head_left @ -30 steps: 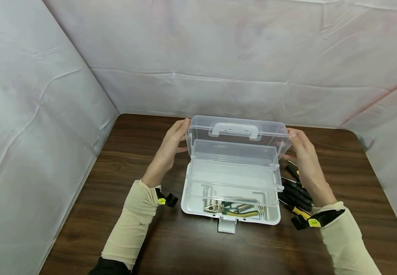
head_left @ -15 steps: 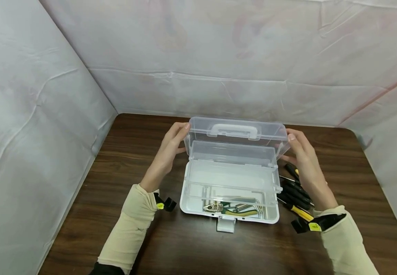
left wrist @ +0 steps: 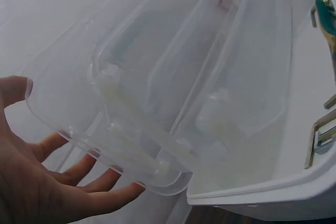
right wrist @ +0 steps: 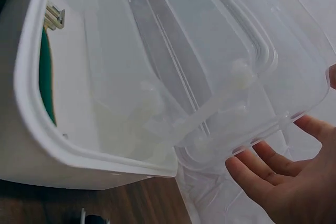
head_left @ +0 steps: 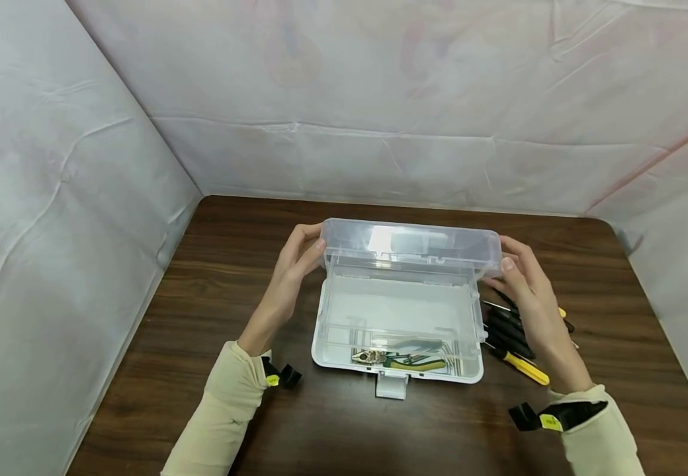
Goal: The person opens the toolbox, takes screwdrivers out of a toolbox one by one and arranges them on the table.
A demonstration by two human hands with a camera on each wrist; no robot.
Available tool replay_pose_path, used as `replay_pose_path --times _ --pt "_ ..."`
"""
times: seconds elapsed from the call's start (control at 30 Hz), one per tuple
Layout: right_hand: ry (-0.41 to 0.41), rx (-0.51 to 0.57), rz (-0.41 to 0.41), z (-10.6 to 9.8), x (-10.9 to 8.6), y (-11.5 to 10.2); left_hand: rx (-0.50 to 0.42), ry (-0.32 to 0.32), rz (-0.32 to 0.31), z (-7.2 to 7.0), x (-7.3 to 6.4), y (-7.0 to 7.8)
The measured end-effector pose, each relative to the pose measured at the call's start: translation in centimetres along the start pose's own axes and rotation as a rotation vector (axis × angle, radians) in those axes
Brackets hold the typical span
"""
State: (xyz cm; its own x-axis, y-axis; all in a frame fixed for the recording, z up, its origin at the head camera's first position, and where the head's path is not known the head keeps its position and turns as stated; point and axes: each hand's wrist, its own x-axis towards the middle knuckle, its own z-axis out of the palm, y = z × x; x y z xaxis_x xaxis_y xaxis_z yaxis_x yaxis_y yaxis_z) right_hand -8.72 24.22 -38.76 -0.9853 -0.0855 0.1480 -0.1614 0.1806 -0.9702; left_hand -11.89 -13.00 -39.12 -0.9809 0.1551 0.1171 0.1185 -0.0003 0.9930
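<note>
A white toolbox (head_left: 320,344) stands on the table, its clear lid (head_left: 350,239) raised and leaning at the back. My left hand (head_left: 284,281) holds the lid's left end, thumb on the near edge; in the left wrist view its fingertips (left wrist: 131,190) lie along the lid's rim. At the opposite end my right hand (head_left: 537,307) holds the lid likewise, fingertips (right wrist: 244,174) at the rim in the right wrist view. A clear inner tray spreads across the box. Under it lie green-and-yellow pliers (head_left: 418,365) and several metal hex keys (head_left: 454,363).
Several black-handled tools (head_left: 506,334), one with a yellow grip (head_left: 528,369), lie right of the box, partly behind my right hand. The white front latch (head_left: 391,386) hangs down. Pale sheeting (head_left: 344,162) walls the brown wooden table (head_left: 249,225) behind and at the sides.
The lid has tilted forward, its top now facing up more and its front edge lower. Both hands have come down and nearer with it. More of the tools on the right shows.
</note>
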Motion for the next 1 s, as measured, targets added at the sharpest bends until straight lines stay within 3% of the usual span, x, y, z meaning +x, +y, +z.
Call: replay_pose_path --times 0.37,0.7,1.0 --pt "0.031 -0.051 -0.014 0.4 -2.7 0.2 -0.064 -0.016 0.037 0.1 -1.9 -0.6" --pt "0.062 -0.054 0.018 0.8 -4.1 0.3 -0.058 0.029 0.054 0.5 -3.4 -0.7" --pt "0.084 0.013 0.056 1.0 -5.7 1.1 -0.127 0.03 0.084 0.6 -5.0 -1.6"
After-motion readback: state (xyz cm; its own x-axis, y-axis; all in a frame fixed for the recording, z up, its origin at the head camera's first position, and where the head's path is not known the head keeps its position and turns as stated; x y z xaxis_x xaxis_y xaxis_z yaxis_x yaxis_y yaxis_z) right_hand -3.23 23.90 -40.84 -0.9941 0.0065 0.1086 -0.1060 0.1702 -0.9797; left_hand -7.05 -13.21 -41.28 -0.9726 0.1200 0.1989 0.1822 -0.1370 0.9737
